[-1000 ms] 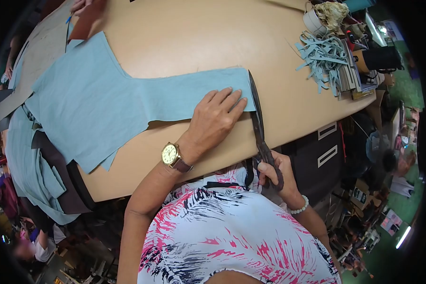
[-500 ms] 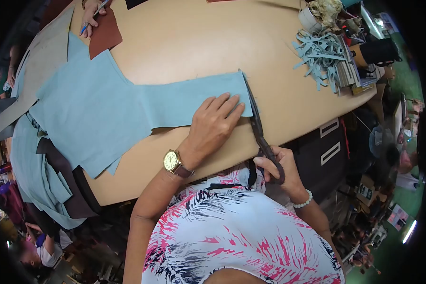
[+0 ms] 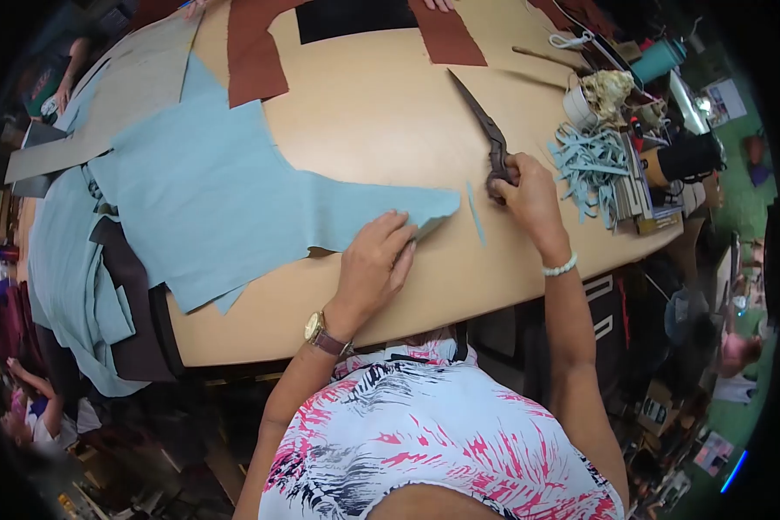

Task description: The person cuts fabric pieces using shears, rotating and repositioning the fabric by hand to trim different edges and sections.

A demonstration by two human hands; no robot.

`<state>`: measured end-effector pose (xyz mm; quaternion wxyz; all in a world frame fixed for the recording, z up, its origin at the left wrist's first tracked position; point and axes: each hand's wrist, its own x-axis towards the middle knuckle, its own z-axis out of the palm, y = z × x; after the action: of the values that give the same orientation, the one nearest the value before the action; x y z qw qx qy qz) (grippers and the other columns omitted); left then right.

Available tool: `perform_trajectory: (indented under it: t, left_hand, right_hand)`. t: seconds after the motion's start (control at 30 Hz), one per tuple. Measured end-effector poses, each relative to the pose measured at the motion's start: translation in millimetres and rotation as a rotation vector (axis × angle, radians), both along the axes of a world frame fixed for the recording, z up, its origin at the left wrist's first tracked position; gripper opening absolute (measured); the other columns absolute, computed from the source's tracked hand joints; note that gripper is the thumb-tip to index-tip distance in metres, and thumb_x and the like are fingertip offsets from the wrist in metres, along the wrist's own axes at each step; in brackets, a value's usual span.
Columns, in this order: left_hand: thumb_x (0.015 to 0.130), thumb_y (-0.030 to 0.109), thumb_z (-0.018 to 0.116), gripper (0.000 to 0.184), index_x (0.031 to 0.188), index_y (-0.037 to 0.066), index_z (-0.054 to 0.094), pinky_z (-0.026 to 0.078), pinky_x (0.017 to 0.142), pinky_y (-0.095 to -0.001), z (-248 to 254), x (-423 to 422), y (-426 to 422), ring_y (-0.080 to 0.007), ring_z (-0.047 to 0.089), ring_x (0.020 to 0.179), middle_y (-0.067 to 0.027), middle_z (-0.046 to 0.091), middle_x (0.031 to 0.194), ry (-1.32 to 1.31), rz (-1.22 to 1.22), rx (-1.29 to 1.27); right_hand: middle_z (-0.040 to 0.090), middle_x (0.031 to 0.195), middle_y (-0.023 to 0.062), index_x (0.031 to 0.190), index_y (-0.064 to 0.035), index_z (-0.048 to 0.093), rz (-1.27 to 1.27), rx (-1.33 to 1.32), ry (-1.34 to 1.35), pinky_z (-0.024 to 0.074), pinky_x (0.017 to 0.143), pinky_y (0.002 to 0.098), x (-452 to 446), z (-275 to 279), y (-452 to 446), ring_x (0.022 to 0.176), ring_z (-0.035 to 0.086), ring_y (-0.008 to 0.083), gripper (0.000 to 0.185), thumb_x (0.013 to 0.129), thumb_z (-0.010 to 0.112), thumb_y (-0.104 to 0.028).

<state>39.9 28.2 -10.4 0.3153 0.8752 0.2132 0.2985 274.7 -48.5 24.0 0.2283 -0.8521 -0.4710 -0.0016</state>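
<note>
My left hand [image 3: 377, 264] grips the lower edge of the light blue fabric [image 3: 208, 178] near its narrow right end, with the fingers closed on it. That end of the fabric is bunched and lifted a little off the table. My right hand [image 3: 533, 204] is closed round the handles of dark scissors [image 3: 491, 130], right of the fabric. The blades are together and point away from me, up and to the left. Between the fabric end and my right hand lies a thin blue fabric strip [image 3: 476, 214], apart from both.
Brown fabric pieces [image 3: 256, 56] and a black piece [image 3: 355, 19] lie at the far side, where another person's hand [image 3: 439, 4] rests. A pile of blue strips [image 3: 589, 165], stacked books [image 3: 637, 182] and a white cup [image 3: 579, 108] stand at right. Grey card [image 3: 139, 87] covers the fabric's left.
The scissors have left the fabric's right edge and moved up, away from me, in my right hand. A cut strip now lies on the table. My left hand went from lying flat to gripping the fabric.
</note>
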Motion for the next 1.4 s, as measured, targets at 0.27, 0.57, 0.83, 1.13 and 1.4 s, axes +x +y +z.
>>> perform_trajectory:
  t: [0.27, 0.57, 0.83, 1.13, 1.4]
  left_hand:
    - [0.071, 0.01, 0.066, 0.029, 0.098, 0.002, 0.06, 0.041, 0.092, -0.0413, -3, -2, -4, -0.0333, 0.051, 0.108, -0.0152, 0.055, 0.113, 0.046, -0.034, 0.062]
    - [0.068, 0.026, 0.071, 0.041, 0.099, 0.002, 0.06, 0.039, 0.092, -0.0428, 0, -4, -5, -0.0359, 0.048, 0.11, -0.0181, 0.054, 0.113, 0.061, -0.045, 0.137]
    - [0.068, 0.03, 0.071, 0.045, 0.1, 0.001, 0.06, 0.038, 0.093, -0.0446, 0, -5, -3, -0.0358, 0.048, 0.11, -0.0185, 0.052, 0.115, 0.071, -0.069, 0.161]
    - [0.07, 0.025, 0.07, 0.044, 0.106, 0.003, 0.057, 0.044, 0.088, -0.0393, 26, -28, 21, -0.0336, 0.05, 0.108, -0.017, 0.053, 0.116, -0.076, 0.138, 0.19]
    - [0.082, 0.029, 0.057, 0.052, 0.126, 0.005, 0.042, 0.03, 0.098, -0.0484, 7, -144, 175, -0.0397, 0.037, 0.12, -0.0262, 0.041, 0.126, 0.282, 1.154, 0.458]
  right_hand:
    - [0.054, 0.087, 0.0135, 0.091, -0.0009, 0.055, 0.277, -0.006, -0.186, 0.0465, 0.068, 0.036, -51, -16, -15, 0.086, 0.056, 0.0287, 0.021, 0.071, 0.06, -0.004]
    - [0.062, 0.071, 0.0116, 0.091, 0.0003, 0.063, 0.092, 0.116, 0.225, 0.0475, 0.06, 0.0256, 52, 21, -13, 0.062, 0.059, 0.016, 0.021, 0.07, 0.056, 0.0]
    - [0.065, 0.074, 0.0151, 0.079, -0.0009, 0.067, -0.127, -0.003, -0.221, 0.0492, 0.066, 0.0327, 169, 48, -47, 0.072, 0.065, 0.024, 0.014, 0.072, 0.059, -0.011]
    - [0.065, 0.08, 0.0151, 0.091, -0.0006, 0.064, 0.189, 0.259, -0.061, 0.0486, 0.067, 0.0322, 58, 50, 72, 0.073, 0.063, 0.0224, 0.018, 0.076, 0.058, -0.008]
    - [0.062, 0.093, 0.0204, 0.118, 0.0048, 0.046, 0.462, 0.039, 0.602, 0.0475, 0.078, 0.034, -107, -8, 221, 0.087, 0.061, 0.0278, 0.05, 0.078, 0.062, -0.022]
